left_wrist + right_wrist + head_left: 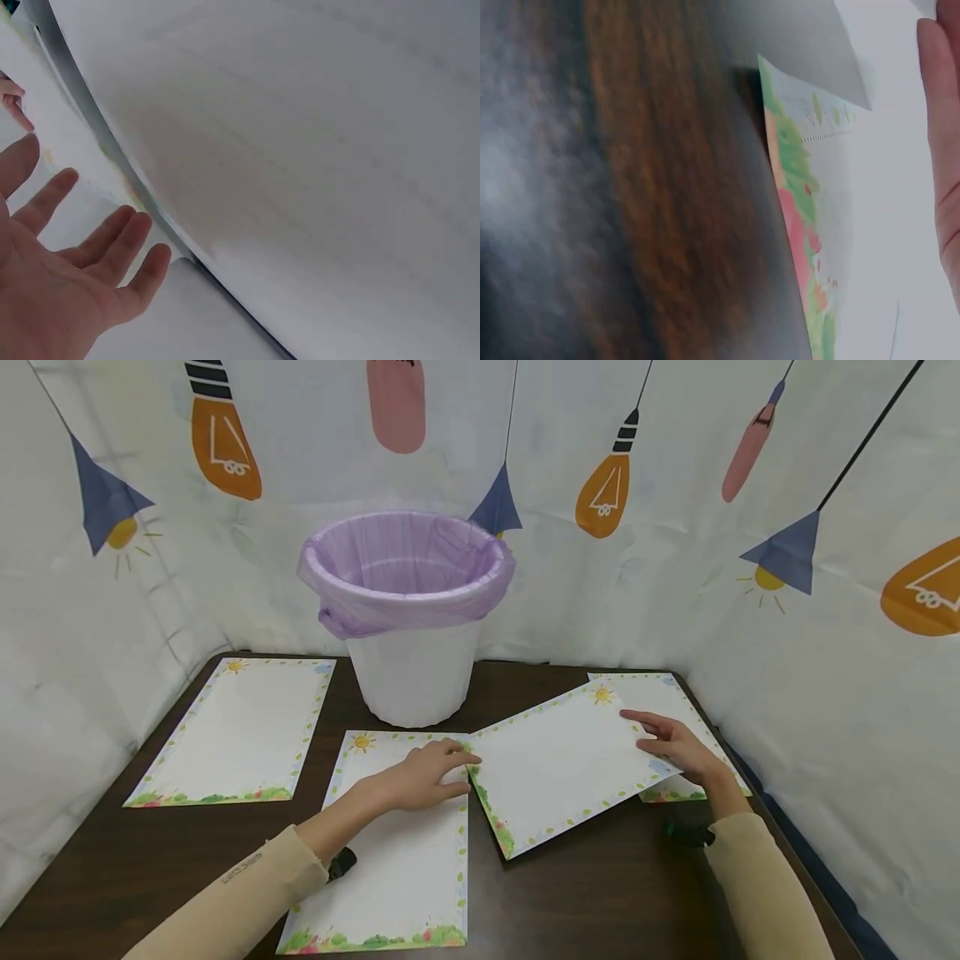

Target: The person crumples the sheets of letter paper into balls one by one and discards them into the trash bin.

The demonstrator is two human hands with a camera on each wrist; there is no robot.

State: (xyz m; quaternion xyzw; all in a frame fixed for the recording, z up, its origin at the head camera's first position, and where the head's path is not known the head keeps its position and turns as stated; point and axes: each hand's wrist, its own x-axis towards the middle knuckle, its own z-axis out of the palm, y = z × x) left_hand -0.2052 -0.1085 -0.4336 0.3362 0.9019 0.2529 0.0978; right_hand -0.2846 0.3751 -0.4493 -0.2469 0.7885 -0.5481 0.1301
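Loosely spread and holding nothing, the left hand (431, 772) reaches in near the centre of the frame, its fingertips at the left end of a tilted sheet (562, 768) with a sun and leaf border. At that sheet's other end, right of centre, the right hand (675, 747) has its forefinger and thumb at the edge; the wrist view catches only part of a finger, so I cannot tell whether it pinches the paper or merely touches it. The tilted sheet lies slantwise across the middle right, its upper left corner meeting the middle sheet (405, 868), which lies beneath the left forearm at lower centre. Its right end overlaps the right sheet (654, 690), partly covered near the table's right edge. The left sheet (240, 727), with a similar border, rests well apart at the left of the frame. A white bin (416, 668) with a purple liner (480, 602) folded over its rim stands at upper centre, on the dark wooden table (562, 910). Behind hangs a white cloth (615, 610) printed with bulbs and blue lamps.
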